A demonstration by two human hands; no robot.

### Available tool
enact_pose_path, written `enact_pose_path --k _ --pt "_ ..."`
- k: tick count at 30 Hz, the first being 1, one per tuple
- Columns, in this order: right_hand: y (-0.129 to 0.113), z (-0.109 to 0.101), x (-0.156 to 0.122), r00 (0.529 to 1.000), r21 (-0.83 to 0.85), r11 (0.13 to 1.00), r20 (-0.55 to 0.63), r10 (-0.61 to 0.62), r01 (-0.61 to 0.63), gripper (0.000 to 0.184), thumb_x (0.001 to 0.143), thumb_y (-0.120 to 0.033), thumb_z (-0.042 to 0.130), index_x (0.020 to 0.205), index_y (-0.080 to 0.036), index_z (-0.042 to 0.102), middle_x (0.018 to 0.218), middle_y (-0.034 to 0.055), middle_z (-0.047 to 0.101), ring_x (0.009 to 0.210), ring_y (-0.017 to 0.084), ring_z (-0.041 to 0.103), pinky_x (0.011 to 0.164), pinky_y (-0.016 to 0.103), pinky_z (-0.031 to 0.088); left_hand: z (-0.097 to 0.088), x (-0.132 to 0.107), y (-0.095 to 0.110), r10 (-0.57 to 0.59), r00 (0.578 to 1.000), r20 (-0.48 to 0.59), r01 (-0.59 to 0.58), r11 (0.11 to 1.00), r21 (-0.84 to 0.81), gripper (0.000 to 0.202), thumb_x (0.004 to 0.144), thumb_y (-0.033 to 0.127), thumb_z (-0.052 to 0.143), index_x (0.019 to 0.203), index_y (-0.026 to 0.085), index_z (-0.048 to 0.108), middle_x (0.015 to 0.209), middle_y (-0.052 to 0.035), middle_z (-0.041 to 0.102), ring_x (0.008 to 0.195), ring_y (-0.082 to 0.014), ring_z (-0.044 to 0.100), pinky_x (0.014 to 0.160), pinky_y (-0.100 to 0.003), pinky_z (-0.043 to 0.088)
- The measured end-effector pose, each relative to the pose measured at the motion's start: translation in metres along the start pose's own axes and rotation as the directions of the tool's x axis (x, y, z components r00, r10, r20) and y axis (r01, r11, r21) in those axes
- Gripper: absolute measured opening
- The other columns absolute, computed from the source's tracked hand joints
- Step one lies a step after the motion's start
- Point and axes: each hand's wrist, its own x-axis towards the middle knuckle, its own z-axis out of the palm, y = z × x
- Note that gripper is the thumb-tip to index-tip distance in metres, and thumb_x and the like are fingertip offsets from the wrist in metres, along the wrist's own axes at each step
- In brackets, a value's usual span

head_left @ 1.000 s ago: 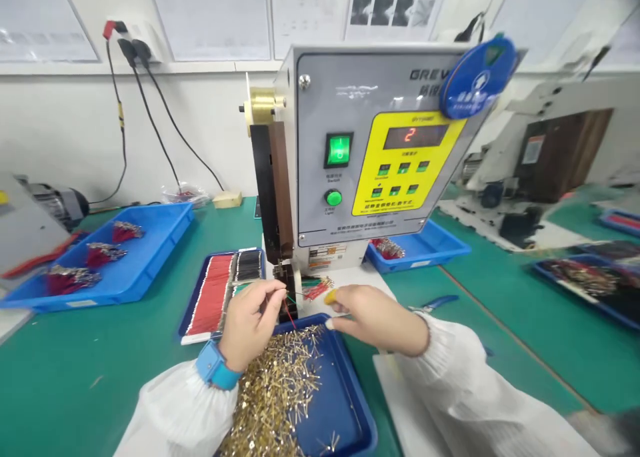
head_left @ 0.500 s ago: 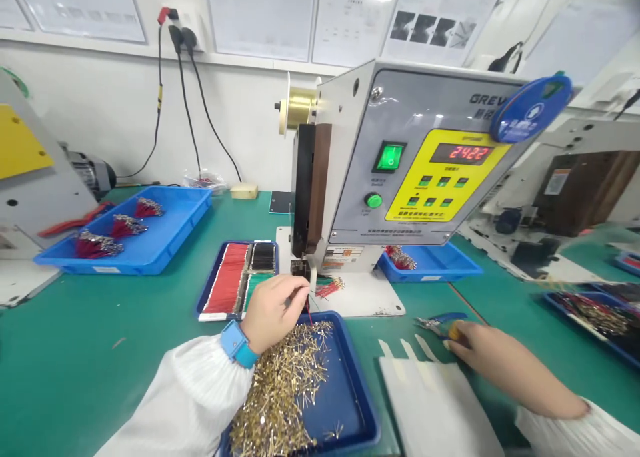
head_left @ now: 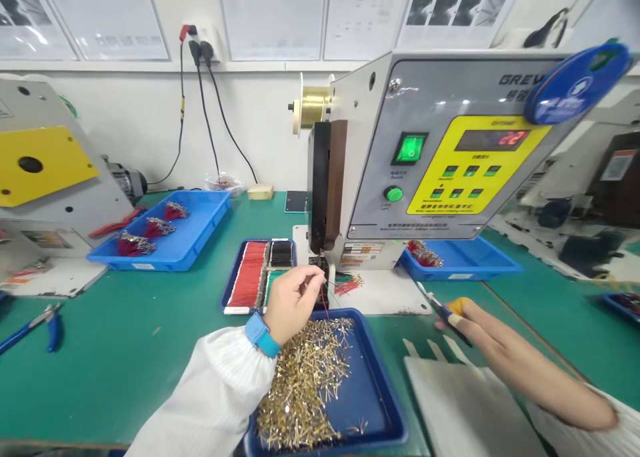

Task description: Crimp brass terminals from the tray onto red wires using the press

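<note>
The crimping machine (head_left: 450,177) blocks the hands (head_left: 293,303) (head_left: 475,323) ahead; green mat (head_left: 400,350) runs beside the blue tray (head_left: 389,397).

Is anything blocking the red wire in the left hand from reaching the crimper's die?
Nothing visible does: the left hand holds the red wire right at the crimping die. The blue tray of brass terminals lies below the hand, out of that path.

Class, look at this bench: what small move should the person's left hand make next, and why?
Probably it's best for the left hand to ease the red wire slightly further into the crimping machine's head. Its fingers pinch the wire right in front of that head, while the right hand is off to the side holding pliers.
</note>
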Motion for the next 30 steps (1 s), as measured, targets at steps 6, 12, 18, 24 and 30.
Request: enact_pose_path --k 6,12,18,24,30 --pt "-0.08 0.019 0.043 0.962 0.113 0.955 -0.026 -0.273 0.274 0.029 0.085 -0.04 0.054 0.104 -0.018 0.056 0.087 0.01 0.067 0.074 0.023 0.063 0.065 0.032 0.051 0.001 0.001 0.001 -0.106 0.994 -0.015 0.104 0.99 -0.1 0.016 0.091 0.03 0.055 0.089 0.018 0.066 0.078 -0.0006 0.067 0.069 -0.0114 0.061 0.065 -0.023 0.049" --pt "-0.091 0.067 0.08 0.749 0.011 0.784 -0.304 -0.589 0.621 0.029 0.082 -0.016 0.05 0.107 -0.016 0.064 0.094 0.0106 0.065 0.085 0.024 0.059 0.074 0.038 0.051 0.001 0.002 -0.001 -0.192 0.98 -0.052 0.185 0.977 -0.106 0.019 0.092 0.033 0.054 0.092 0.018 0.064 0.074 0.0 0.065 0.068 -0.0112 0.061 0.065 -0.022 0.048" --pt "-0.072 0.086 0.078 0.776 0.044 0.815 -0.338 -0.532 0.577 0.037 0.079 -0.011 0.055 0.115 -0.017 0.063 0.095 0.0102 0.06 0.088 0.024 0.056 0.075 0.039 0.05 0.003 0.001 -0.001 -0.257 0.965 -0.05 0.25 0.961 -0.123 0.022 0.093 0.036 0.054 0.091 0.017 0.065 0.074 -0.0008 0.065 0.069 -0.0115 0.061 0.066 -0.022 0.048" --pt "-0.067 0.084 0.081 0.814 0.07 0.845 -0.322 -0.484 0.53 0.04 0.076 -0.009 0.061 0.115 -0.017 0.062 0.097 0.0087 0.062 0.092 0.025 0.055 0.081 0.04 0.049 0.005 0.0 -0.004 -0.25 0.967 -0.039 0.245 0.964 -0.101 0.02 0.092 0.035 0.055 0.093 0.018 0.065 0.074 -0.0004 0.066 0.069 -0.0111 0.061 0.065 -0.022 0.047" --pt "-0.069 0.086 0.079 0.845 0.098 0.859 -0.264 -0.465 0.503 0.044 0.073 -0.007 0.064 0.115 -0.019 0.062 0.099 0.0072 0.062 0.093 0.024 0.055 0.083 0.04 0.048 0.006 -0.001 -0.006 -0.22 0.976 -0.011 0.218 0.972 -0.09 0.019 0.092 0.034 0.056 0.094 0.018 0.066 0.074 0.0 0.066 0.07 -0.011 0.061 0.066 -0.022 0.048"
